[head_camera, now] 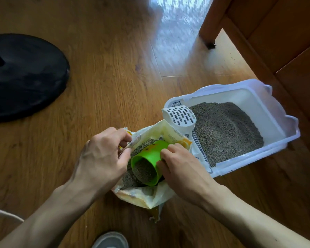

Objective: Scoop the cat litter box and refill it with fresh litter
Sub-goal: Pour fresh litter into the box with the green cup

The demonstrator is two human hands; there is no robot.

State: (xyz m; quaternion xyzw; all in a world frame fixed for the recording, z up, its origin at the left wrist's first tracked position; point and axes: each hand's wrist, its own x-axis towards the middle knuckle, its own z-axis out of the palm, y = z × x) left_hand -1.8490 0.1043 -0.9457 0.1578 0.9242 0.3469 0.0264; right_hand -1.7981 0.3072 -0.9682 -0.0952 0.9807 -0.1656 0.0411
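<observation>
Both forearms reach in from the near edge over the wooden floor [106, 77]. The left hand [100, 156] is curled, fingers pinching the left lip of the open litter bag [147, 197] and holding it wide. The right hand [179, 167] clasps a green cup [147, 158], tipped on its side inside the bag, mouth toward the near side and seemingly part full of grey litter. Just right of the bag sits the white litter box [268, 108], a slotted scoop [181, 117] resting on its left end.
</observation>
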